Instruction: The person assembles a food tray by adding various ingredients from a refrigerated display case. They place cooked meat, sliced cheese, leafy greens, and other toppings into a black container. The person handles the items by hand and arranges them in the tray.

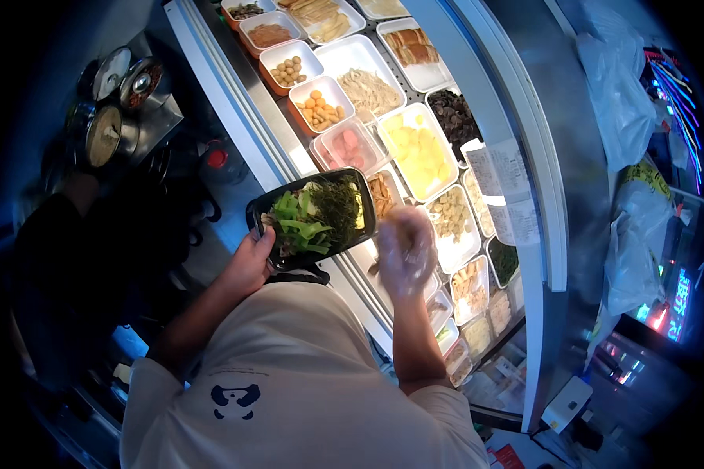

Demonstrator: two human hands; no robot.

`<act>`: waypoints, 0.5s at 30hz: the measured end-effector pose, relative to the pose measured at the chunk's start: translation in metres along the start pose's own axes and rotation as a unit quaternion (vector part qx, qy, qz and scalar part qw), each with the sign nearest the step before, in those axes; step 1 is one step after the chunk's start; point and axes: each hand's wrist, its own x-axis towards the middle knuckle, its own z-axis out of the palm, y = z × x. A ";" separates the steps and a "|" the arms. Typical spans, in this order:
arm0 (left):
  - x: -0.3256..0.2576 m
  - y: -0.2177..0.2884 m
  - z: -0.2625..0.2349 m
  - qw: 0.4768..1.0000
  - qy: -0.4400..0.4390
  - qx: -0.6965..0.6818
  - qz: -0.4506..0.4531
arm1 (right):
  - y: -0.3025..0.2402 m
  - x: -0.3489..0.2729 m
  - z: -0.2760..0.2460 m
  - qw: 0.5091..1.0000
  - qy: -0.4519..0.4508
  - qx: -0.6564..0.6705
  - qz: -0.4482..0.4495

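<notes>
My left hand [252, 259] grips the near left corner of a black plastic food container [368, 205], thumb over the rim. Inside it lie chopped green leaf stalks [299, 223] on the left and a heap of dark green shredded seaweed-like strands [335, 205] on the right. My right hand [407, 252] wears a clear plastic glove and hovers over the food trays, just right of the container. Its fingers are smeared by motion, so whether they hold anything cannot be made out. Close by are a tray of brown strips [382, 194] and a tray of pale chopped pieces [450, 215].
A lit display case holds several white trays, among them yellow slices [417, 144], small sausages [321, 111], pale shreds [368, 90] and black fungus [450, 117]. Its white frame [516, 133] bounds the far side, with paper slips [499, 187] hanging there. Pots [104, 134] stand at left.
</notes>
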 end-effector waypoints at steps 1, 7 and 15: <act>-0.005 0.002 0.005 1.000 0.013 0.010 -0.005 | -0.035 -0.007 0.003 0.997 -0.027 0.003 -0.073; -0.055 0.024 0.026 0.994 -0.054 0.091 -0.015 | -0.143 -0.017 -0.015 0.931 -0.199 0.013 -0.305; -0.102 0.042 0.059 0.994 -0.032 0.096 0.048 | -0.161 -0.011 -0.004 0.928 -0.209 0.042 -0.305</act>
